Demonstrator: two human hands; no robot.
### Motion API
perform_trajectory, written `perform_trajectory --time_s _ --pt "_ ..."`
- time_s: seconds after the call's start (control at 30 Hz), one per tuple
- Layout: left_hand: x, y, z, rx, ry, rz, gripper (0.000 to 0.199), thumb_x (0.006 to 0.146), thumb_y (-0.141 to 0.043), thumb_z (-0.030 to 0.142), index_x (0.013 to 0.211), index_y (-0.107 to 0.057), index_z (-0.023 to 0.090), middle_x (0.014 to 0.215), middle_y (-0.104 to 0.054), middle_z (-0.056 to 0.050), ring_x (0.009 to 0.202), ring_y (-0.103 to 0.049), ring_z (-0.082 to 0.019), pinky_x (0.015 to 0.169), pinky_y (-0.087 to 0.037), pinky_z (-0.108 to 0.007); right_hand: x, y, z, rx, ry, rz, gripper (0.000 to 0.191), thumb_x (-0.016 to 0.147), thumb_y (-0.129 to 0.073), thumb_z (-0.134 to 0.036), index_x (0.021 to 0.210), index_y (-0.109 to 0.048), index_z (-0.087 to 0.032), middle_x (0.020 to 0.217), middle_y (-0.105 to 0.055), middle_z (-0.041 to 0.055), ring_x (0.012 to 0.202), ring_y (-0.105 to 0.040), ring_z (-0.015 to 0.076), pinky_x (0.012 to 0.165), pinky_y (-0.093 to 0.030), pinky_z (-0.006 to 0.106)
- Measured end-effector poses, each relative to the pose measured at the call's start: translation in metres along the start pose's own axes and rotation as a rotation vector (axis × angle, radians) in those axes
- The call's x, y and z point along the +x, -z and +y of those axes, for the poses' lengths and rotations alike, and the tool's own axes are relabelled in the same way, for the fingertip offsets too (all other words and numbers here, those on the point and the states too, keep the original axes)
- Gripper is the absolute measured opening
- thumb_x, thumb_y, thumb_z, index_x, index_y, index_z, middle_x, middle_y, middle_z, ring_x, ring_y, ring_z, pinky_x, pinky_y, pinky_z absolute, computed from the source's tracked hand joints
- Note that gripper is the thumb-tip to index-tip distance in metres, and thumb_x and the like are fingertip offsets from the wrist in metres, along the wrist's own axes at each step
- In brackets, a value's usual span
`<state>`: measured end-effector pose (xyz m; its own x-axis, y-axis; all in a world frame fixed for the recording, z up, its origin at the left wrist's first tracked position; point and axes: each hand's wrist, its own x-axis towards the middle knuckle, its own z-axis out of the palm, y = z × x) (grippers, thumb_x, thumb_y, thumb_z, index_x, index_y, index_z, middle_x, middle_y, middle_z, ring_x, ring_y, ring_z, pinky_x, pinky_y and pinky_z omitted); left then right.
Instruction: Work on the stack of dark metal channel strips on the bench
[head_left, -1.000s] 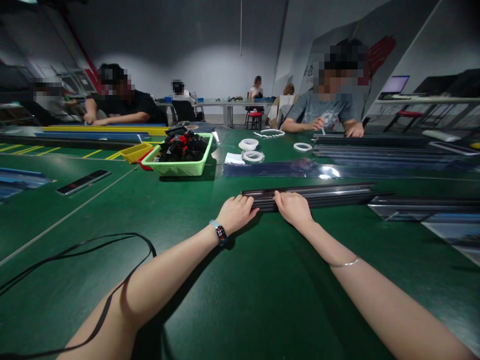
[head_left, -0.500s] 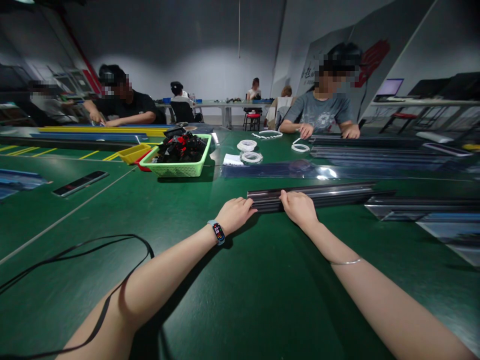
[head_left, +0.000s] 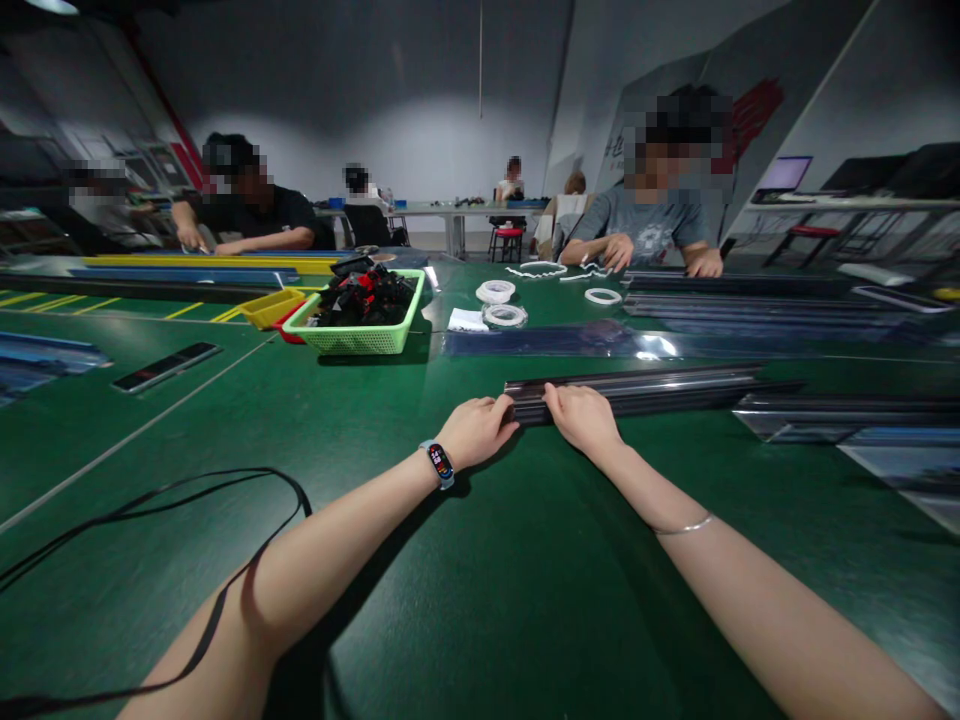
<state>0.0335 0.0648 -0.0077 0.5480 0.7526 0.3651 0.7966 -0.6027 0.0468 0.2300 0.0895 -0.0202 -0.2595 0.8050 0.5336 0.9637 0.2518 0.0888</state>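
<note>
A long, dark, glossy channel-shaped strip (head_left: pixel 675 388) lies across the green table in front of me, running off to the right. My left hand (head_left: pixel 477 432) is closed on its left end, thumb on top and fingers at the tip. Close beside it, my right hand (head_left: pixel 583 418) grips the same strip from above, its thumb toward the left hand. Part of the strip is hidden under the right hand. Similar dark strips (head_left: pixel 847 412) rest to the right.
A light green basket (head_left: pixel 364 341) of black and red parts stands left of centre, by a yellow tray (head_left: pixel 271 308). Beyond my hands lie clear film (head_left: pixel 540 341) and white tape rolls (head_left: pixel 504 315). A phone (head_left: pixel 166 367) and black cable (head_left: pixel 247 472) are left. Co-workers sit opposite.
My right hand has slid left along the strip, closer to my left hand. The strip's left end appears slightly farther right. The co-worker opposite has moved a hand holding a white strip.
</note>
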Motion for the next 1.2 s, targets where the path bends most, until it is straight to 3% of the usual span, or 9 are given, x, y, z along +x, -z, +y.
perform_trajectory --time_s 0.7,1.0,1.2 --pt "-0.002 -0.002 -0.004 -0.047 -0.031 -0.004 0.023 0.087 -0.033 0.032 0.101 -0.046 0.020 0.094 -0.056 -0.002 0.096 -0.049 -0.013 0.085 -0.040 -0.029 -0.003 -0.009 0.054 -0.049 -0.084 0.018 0.045 0.088 -0.027 -0.029 0.069 -0.063 -0.009 0.064 -0.061 0.0120 0.064 -0.055 0.0167 0.067 -0.034 0.028" --pt "-0.001 -0.002 -0.003 -0.057 -0.041 -0.007 0.023 0.087 -0.033 0.032 0.098 -0.047 0.019 0.091 -0.056 -0.003 0.094 -0.049 -0.014 0.085 -0.039 -0.030 -0.001 0.000 0.026 -0.020 -0.007 0.016 0.048 0.089 -0.024 -0.035 0.070 -0.061 -0.013 0.072 -0.062 0.0089 0.072 -0.055 0.0165 0.073 -0.032 0.028" --pt "-0.001 -0.002 -0.003 -0.062 -0.042 -0.008 0.023 0.087 -0.033 0.031 0.098 -0.048 0.018 0.091 -0.055 -0.004 0.093 -0.049 -0.015 0.085 -0.039 -0.030 0.001 -0.003 0.019 -0.025 -0.006 -0.019 0.051 0.090 -0.022 -0.040 0.072 -0.061 -0.013 0.069 -0.062 0.0087 0.067 -0.056 0.0165 0.065 -0.031 0.028"
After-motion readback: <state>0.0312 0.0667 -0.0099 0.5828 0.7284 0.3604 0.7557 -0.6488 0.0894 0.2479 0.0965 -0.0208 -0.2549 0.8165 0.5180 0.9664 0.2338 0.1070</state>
